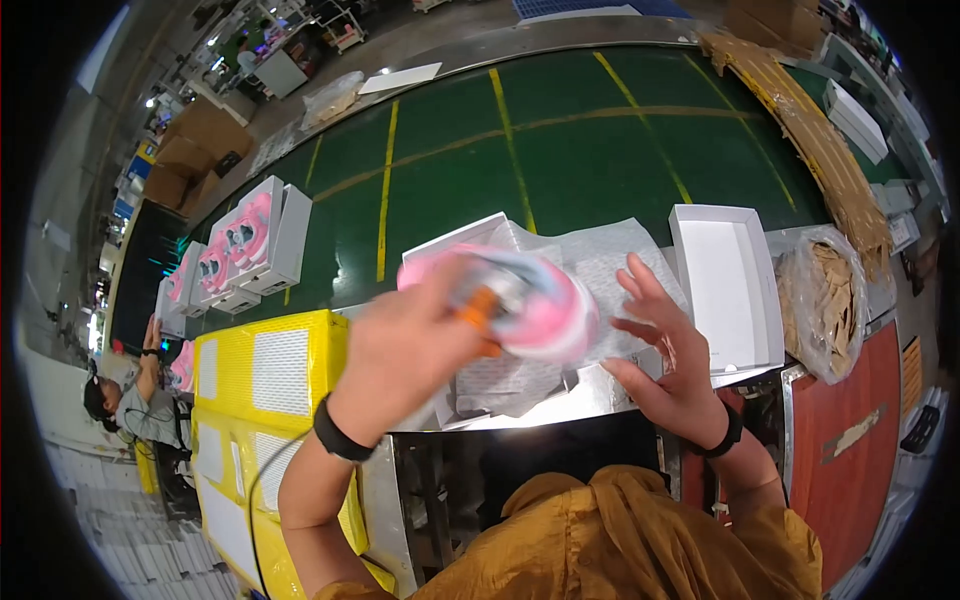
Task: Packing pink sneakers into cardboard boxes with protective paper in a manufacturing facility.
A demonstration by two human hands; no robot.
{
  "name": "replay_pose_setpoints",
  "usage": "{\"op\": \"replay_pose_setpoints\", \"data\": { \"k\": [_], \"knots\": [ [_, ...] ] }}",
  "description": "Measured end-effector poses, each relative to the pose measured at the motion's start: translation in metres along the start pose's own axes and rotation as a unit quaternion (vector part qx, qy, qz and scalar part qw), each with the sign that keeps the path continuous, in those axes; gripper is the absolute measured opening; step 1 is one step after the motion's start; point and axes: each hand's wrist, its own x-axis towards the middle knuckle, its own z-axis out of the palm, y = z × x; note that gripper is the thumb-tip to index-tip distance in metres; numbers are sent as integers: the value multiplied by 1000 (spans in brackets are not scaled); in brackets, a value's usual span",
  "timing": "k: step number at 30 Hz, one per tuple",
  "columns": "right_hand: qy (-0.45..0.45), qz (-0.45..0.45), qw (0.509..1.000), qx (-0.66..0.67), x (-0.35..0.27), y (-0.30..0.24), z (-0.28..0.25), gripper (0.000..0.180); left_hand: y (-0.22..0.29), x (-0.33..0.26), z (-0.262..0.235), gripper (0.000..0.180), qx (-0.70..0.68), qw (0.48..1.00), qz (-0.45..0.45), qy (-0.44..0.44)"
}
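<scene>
My left hand [410, 335] is closed round a pink and white shoe [555, 315], which is smeared by motion. Something orange [483, 308] shows by the fingers, too blurred to make out. Under the shoe lies an open white shoebox [455, 240], partly hidden, with printed white tissue paper [620, 250] spread out of it to the right. Just right of the shoe, my right hand [665, 365] hovers over the paper with its fingers spread and nothing in them. A shallow white box part [728, 285], perhaps a lid, stands beside the paper.
Yellow-wrapped packages [270, 370] are stacked at my left. Beyond them, white boxes [285, 235] hold pink shoes, and a person [150, 400] works there. A clear bag of brown paper [825, 300] lies at the right. The green belt [450, 170] with yellow lines runs behind.
</scene>
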Motion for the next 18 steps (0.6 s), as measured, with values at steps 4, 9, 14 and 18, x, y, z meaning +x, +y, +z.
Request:
{"op": "replay_pose_setpoints", "data": {
  "k": [4, 9, 14, 18],
  "knots": [
    [-121, 133, 982, -65, -28, 28, -13, 38, -45, -34, 35, 29, -433, 752, -495, 49],
    [-179, 64, 974, -124, -29, 36, -5, 42, -46, -26, 129, 34, -464, 677, -571, -22],
    [-262, 105, 957, -69, -8, 23, 25, 49, -43, -16, 130, 32, -517, 643, -562, -53],
    [-309, 165, 937, 1, 4, 27, 49, 69, -66, -57, 102, 28, -541, 614, -570, 78]
  ]
}}
